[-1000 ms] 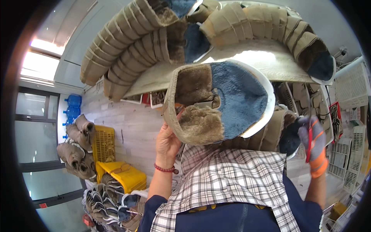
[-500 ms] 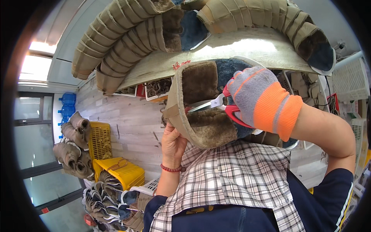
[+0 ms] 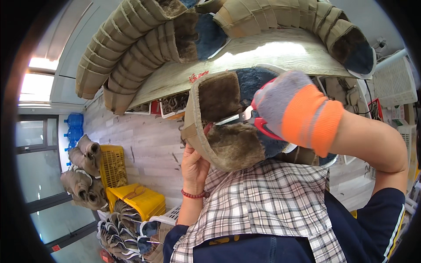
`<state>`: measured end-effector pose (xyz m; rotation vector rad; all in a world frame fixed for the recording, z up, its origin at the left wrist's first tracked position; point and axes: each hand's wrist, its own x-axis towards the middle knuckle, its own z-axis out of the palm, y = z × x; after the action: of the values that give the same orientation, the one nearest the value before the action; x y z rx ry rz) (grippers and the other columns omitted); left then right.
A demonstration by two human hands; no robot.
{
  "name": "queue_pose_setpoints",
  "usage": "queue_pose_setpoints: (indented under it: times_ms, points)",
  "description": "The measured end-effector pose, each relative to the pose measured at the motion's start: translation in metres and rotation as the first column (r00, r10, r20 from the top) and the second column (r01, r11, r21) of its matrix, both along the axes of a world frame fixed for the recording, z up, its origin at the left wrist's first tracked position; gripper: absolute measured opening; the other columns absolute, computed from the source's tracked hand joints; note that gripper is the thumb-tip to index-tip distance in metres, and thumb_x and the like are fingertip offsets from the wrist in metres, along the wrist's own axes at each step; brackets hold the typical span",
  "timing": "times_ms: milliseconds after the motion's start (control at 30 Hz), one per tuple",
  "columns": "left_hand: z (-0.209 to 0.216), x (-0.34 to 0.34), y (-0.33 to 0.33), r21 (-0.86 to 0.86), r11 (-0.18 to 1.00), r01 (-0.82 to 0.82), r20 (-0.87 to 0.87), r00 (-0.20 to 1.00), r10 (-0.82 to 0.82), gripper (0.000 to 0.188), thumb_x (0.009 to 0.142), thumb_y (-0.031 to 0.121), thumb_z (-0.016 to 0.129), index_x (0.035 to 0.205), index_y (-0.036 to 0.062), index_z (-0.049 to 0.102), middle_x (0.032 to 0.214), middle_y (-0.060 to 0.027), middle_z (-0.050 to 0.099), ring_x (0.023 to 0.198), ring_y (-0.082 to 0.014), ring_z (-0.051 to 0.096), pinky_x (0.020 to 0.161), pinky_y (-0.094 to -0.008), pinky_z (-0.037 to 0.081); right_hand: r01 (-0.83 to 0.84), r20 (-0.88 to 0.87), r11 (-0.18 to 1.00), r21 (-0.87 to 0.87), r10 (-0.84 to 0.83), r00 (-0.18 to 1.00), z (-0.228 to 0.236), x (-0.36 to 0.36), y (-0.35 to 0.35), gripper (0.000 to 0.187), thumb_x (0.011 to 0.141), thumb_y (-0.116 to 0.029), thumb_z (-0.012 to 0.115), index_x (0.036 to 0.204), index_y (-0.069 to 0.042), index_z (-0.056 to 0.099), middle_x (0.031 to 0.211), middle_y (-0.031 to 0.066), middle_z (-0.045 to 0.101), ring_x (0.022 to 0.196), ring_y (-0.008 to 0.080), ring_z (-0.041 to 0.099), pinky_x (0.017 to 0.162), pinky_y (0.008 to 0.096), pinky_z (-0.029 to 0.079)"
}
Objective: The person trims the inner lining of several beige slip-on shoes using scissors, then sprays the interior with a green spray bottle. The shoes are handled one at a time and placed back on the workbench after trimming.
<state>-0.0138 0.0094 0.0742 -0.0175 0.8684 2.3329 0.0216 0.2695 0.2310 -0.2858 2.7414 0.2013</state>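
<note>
A tan fleece-lined shoe upper [image 3: 237,144] with brown plush and a blue fleece part is held open in front of my chest. My bare left hand [image 3: 195,164], with a red bead bracelet at its wrist, grips its left edge; one fingertip shows inside the lining. My right hand [image 3: 285,105], in a grey and orange knit glove, is closed round red-handled scissors [image 3: 246,115]. Their blades point left into the upper, towards that fingertip, and look nearly together. Whether the tips touch the lining I cannot tell.
Long nested rows of similar uppers [image 3: 144,57] lie on the pale wooden table [image 3: 263,55] ahead. Crates of scraps [image 3: 177,104] sit beneath it. Yellow baskets [image 3: 138,202] and more uppers [image 3: 83,188] stand at the left, with blue water bottles [image 3: 75,125] behind.
The scissors' blades have come closer together inside the upper. A left fingertip now shows more plainly at the lining. The upper has shifted slightly left in view.
</note>
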Motion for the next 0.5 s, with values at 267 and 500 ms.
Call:
queue_pose_setpoints:
  times_ms: [267, 500]
  points:
    - [0.007, -0.006, 0.004, 0.100, 0.995, 0.011, 0.024, 1.000, -0.014, 0.045, 0.086, 0.002, 0.056, 0.129, 0.0071, 0.046, 0.139, -0.0197, 0.036, 0.131, -0.0275, 0.034, 0.108, -0.0409, 0.031, 0.211, -0.195, 0.587, -0.782, -0.552, 0.811, 0.004, 0.052, 0.051, 0.044, 0.070, -0.034, 0.077, 0.094, -0.001, 0.061, 0.079, 0.0070, 0.061, 0.073, 0.0157, 0.059, 0.064, 0.0288, 0.047]
    - [0.066, -0.013, 0.100, 0.084, 0.947, 0.311, -0.376, 0.890, -0.259, 0.031, 0.086, -0.003, 0.052, 0.117, 0.0016, 0.053, 0.121, -0.0110, 0.055, 0.116, -0.0214, 0.050, 0.099, -0.0370, 0.039, 0.107, -0.012, 0.113, -0.988, -0.743, 0.669, 0.017, 0.078, 0.043, 0.042, 0.074, -0.034, 0.076, 0.086, 0.002, 0.059, 0.063, 0.0028, 0.054, 0.061, 0.0072, 0.045, 0.056, 0.0257, 0.042]
